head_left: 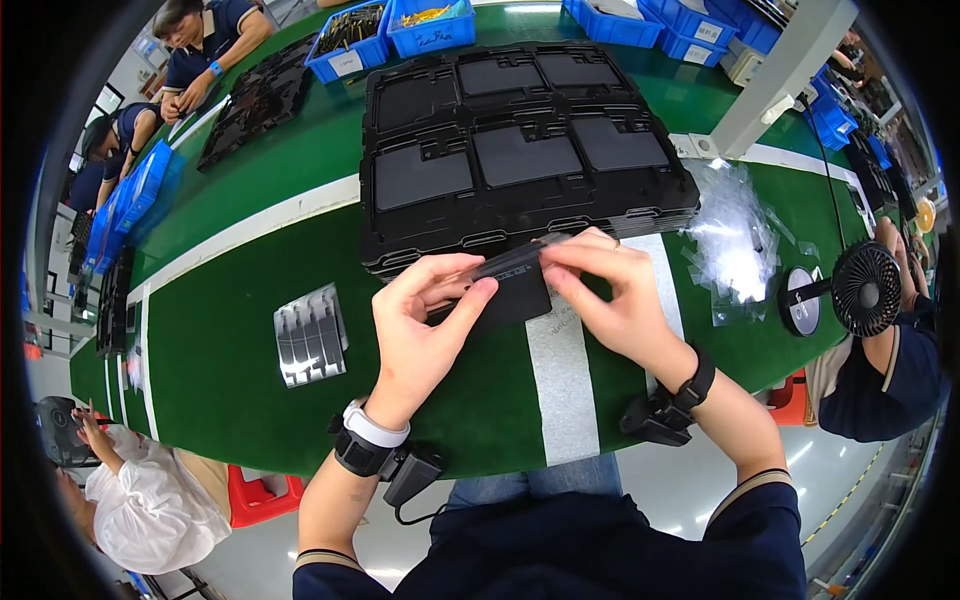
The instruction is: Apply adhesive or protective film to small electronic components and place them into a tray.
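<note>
Between my two hands is a flat black panel (522, 298), tilted above the green table, with a shiny strip along its far edge. My left hand (425, 318) is closed on the panel's left side, thumb on top. At the far right corner my right hand (612, 290) pinches the edge with thumb and fingers; whether it grips the panel or only the shiny strip is hard to see. Just beyond my hands stands a stack of black trays (480, 222), its top one holding several dark grey panels (425, 178). Left of my left hand lies a clear sheet with dark strips (311, 338).
Loose clear film pieces (735, 240) are heaped right of the trays, near a small black fan (866, 288) and a grey post (785, 80). Blue bins (432, 28) line the far side. Other people (205, 50) sit around the table.
</note>
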### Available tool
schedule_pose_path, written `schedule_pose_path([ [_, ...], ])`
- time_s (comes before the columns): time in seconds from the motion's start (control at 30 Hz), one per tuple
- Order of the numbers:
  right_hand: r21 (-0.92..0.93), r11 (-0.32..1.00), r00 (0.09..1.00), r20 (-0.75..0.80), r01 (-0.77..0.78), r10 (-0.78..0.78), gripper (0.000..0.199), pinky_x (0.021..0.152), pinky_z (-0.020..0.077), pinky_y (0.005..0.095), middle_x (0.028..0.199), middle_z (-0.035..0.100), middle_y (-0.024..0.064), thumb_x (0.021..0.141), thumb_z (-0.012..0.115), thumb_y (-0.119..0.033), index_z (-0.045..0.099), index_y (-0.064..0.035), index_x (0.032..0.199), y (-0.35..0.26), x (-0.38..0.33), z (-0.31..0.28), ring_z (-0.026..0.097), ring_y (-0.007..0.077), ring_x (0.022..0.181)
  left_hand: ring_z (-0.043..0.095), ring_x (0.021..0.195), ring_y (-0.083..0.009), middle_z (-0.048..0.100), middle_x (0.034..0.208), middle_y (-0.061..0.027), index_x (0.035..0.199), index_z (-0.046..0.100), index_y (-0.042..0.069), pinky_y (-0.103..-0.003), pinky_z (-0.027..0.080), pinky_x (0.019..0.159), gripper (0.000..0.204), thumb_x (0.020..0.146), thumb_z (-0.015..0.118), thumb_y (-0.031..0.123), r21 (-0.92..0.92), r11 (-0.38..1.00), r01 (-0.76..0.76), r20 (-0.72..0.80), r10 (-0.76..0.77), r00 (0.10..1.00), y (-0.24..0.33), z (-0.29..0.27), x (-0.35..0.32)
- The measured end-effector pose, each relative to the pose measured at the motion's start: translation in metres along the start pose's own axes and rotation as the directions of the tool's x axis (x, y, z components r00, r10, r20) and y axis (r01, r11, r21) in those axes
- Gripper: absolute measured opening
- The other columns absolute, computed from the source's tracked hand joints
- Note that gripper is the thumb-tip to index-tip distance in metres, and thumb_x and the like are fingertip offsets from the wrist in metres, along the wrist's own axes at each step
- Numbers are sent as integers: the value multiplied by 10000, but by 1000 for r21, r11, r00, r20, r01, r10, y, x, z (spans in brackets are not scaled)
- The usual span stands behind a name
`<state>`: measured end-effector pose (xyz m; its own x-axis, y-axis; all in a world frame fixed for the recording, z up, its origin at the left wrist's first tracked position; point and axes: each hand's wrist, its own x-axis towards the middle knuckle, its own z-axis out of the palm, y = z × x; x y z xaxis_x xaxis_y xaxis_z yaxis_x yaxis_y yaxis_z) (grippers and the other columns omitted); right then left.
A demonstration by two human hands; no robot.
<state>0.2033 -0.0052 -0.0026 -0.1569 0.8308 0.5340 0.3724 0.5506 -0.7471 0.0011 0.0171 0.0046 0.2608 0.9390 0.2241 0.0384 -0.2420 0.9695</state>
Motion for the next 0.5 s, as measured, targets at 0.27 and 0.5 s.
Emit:
schedule_pose_path([
  [0.27, 625, 699, 912, 54, -348, 406, 168, 636, 463, 217, 847, 655, 61, 835, 652, -100, 673, 1, 967, -1, -2, 3, 572, 73, 703, 650, 772, -120, 649, 851, -89, 941, 600, -52, -226, 523, 688, 224, 750, 709, -7, -91, 995, 33, 34, -30, 999, -1, 2, -1],
  [0.5, 560, 680, 873, 193, -472, 447, 135, 608, 449, 198, 750, 608, 1, 861, 631, -145, 647, -11, 848, -2, 1, -1, 546, 40, 689, 654, 752, -110, 649, 844, -90, 913, 599, -48, -199, 527, 623, 219, 740, 724, 1, -175, 981, 89, 96, -72, 993, -6, 1, -3],
])
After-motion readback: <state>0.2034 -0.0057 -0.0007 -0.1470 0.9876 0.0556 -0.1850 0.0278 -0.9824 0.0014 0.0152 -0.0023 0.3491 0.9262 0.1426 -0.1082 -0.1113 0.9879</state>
